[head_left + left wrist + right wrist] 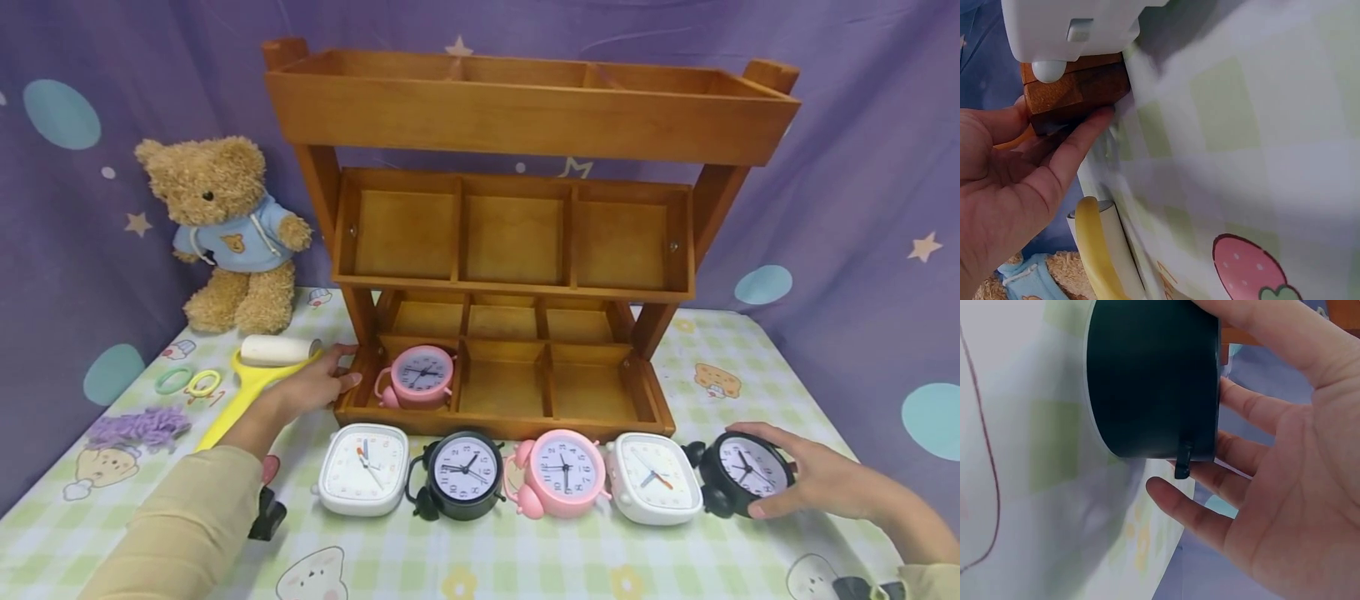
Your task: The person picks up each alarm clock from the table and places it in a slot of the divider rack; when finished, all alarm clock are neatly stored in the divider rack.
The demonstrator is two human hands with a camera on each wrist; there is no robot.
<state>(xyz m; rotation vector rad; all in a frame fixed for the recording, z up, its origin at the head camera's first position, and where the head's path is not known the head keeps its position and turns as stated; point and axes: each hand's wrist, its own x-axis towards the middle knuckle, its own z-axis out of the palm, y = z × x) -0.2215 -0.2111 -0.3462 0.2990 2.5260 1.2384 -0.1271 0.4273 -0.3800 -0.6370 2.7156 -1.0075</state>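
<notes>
My right hand [808, 477] curls round a black round alarm clock [746, 471] at the right end of a row on the table. The right wrist view shows the clock's dark body [1147, 381] with the thumb above and fingers [1191, 512] beneath. Left of it stand a white square clock [654, 478], a pink clock [561, 473], another black clock [461, 475] and a white square clock [363, 468]. My left hand [322, 383] rests with straight fingers [1079, 144] against the front left corner of the wooden shelf [525, 108]. A second pink clock [420, 377] sits in the shelf's front left compartment.
A teddy bear [225, 233] in a blue hoodie sits at the back left. A yellow lint roller [258, 367], two plastic rings [187, 382] and a purple fluffy piece [138, 427] lie left of the shelf. The checked tablecloth [525, 558] runs to the front edge.
</notes>
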